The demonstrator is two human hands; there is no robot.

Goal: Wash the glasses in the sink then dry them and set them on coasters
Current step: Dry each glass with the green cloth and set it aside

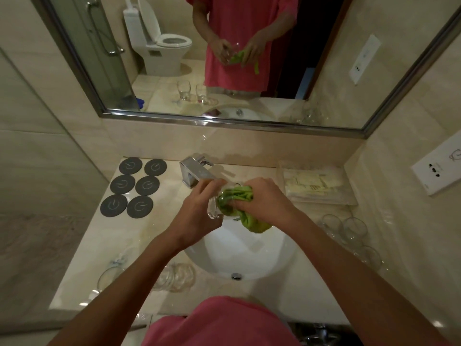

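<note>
— What's your left hand (197, 216) got?
— Fingers wrapped round the glass (215, 207), above the sink's (249, 255) far rim.
— And your right hand (264, 198)?
— Clenched on the green cloth (239, 203), stuffed into that glass.

Six bare coasters (134, 186) lie left; faucet (193, 173) stands just beside.

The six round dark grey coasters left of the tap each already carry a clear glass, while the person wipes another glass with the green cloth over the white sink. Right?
Not quite. In the head view the six round dark grey coasters are all bare. The rest holds: the left hand holds a clear glass and the right hand works the green cloth into it over the white sink.
</note>
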